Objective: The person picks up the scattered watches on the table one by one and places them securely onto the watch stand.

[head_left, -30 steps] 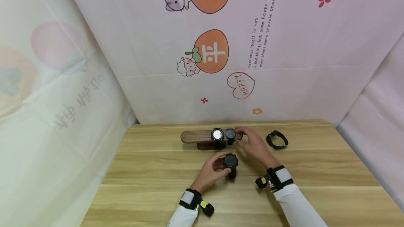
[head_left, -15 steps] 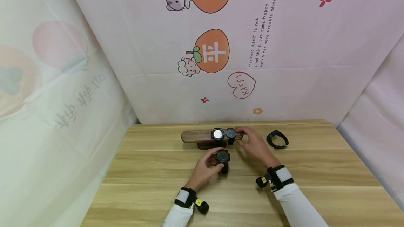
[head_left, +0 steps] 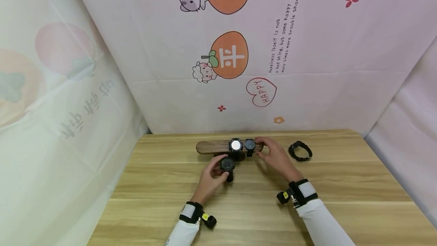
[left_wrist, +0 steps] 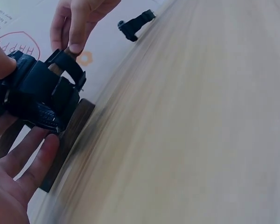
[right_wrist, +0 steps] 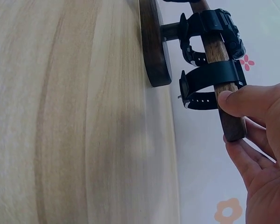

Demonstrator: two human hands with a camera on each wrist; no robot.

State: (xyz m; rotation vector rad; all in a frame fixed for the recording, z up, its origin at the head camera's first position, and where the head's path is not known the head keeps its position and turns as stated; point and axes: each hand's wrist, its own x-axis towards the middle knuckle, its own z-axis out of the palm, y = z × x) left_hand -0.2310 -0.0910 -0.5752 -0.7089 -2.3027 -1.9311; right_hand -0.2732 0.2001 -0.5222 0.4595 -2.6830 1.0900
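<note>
My left hand [head_left: 206, 180] pinches a black watch [head_left: 227, 164] by its case, the strap hanging below, just in front of the wooden watch stand [head_left: 212, 147]. In the head view this watch overlaps the stand's base. Two black watches are strapped round the bar: one with a bright, shining dial [head_left: 236, 145], the other with a dark dial [head_left: 250, 144] nearer the right end. That right end is gripped by my right hand [head_left: 275, 158]; in the right wrist view its thumb [right_wrist: 233, 100] lies on the bar beside a strap, fingers on the other side.
Another black watch [head_left: 292, 149] lies on the wooden table [head_left: 327, 185], right of the stand, its strap in a loop. A printed white cloth [head_left: 170, 101] hangs behind the table's far edge, with more cloth at both sides.
My left hand has carried its watch leftward and a little away from me, from in front of the stand's right part to its middle. The right hand has stayed on the bar's end.
</note>
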